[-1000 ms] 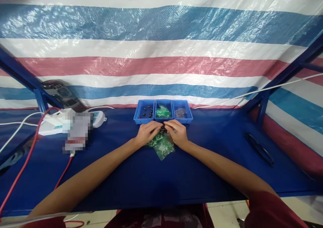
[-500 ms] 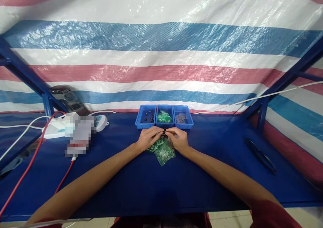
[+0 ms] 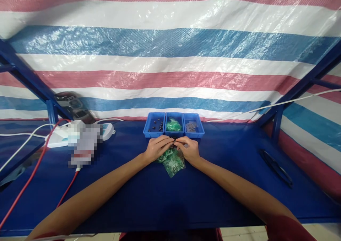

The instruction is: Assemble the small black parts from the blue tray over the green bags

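Both hands, left hand [image 3: 157, 149] and right hand [image 3: 189, 150], unmoved since earlier; fingers pinch small dark part [image 3: 173, 140] above green bags [image 3: 172, 161].

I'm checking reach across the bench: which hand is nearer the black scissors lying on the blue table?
Right. The right hand sits at the table's middle, with the black scissors far off to its right; the left hand lies beyond it, farther still.

Single head-worn view, looking forward and slightly down across the table [image 3: 149, 194] toward a striped tarp wall [image 3: 170, 67]. Both forearms enter from the bottom edge; left hand [image 3: 157, 148] and right hand [image 3: 189, 150] sit mid-frame, fairly distant. Wide lens, edges bowed.
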A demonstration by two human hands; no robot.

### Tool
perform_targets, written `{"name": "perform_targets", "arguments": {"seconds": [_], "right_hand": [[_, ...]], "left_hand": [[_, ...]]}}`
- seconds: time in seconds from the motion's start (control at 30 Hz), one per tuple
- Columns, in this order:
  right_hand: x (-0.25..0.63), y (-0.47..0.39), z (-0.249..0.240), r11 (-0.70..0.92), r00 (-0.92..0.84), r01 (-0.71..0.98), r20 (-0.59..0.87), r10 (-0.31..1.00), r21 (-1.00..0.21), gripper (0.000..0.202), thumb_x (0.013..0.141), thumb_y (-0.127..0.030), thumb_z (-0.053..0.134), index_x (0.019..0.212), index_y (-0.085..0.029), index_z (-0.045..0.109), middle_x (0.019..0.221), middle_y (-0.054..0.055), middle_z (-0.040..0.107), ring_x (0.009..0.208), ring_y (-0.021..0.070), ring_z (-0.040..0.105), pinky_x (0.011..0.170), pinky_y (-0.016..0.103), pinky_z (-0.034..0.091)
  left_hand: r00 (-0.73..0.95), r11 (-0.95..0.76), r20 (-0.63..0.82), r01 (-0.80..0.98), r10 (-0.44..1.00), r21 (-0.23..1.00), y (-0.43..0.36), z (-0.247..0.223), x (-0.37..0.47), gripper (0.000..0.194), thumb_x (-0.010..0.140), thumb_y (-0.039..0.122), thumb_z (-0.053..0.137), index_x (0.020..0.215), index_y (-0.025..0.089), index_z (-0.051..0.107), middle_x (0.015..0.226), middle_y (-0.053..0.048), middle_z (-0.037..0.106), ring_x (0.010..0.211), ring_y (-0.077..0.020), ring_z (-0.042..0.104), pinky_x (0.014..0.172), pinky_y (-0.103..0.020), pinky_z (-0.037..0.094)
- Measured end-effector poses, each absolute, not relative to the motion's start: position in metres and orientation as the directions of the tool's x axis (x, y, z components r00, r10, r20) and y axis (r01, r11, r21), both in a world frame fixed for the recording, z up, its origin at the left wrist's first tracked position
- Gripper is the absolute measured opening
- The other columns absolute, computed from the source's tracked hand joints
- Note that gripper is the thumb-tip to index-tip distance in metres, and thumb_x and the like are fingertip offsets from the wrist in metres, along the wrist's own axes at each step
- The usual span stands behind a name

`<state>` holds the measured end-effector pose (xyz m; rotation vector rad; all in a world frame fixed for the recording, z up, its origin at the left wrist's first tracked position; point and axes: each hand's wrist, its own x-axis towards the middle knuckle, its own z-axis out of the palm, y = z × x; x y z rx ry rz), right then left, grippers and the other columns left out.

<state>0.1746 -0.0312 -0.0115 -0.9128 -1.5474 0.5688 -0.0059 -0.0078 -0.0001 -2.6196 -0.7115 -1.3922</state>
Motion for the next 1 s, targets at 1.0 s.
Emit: {"name": "perform_targets", "arguments": {"seconds": [1.0], "right_hand": [[0.1742,-0.0298,-0.0135,0.600,-0.057,0.195,0.602,0.797,-0.776,0.016,0.085,-0.029,0.058,0.093,-0.019,0.067,0.082,0.004,0.069,0.054,0.0131,0.063,0.056,0.025,0.056]], "left_hand": [[0.436,-0.879,0.814,0.441,0.385,0.179,-0.0071,-0.0001,-0.0061,0.015,0.084,0.017,0.060,0.098,0.016,0.065,0.089,-0.006,0.068,0.076,-0.0126,0.065,0.065,-0.021,0.052]]}}
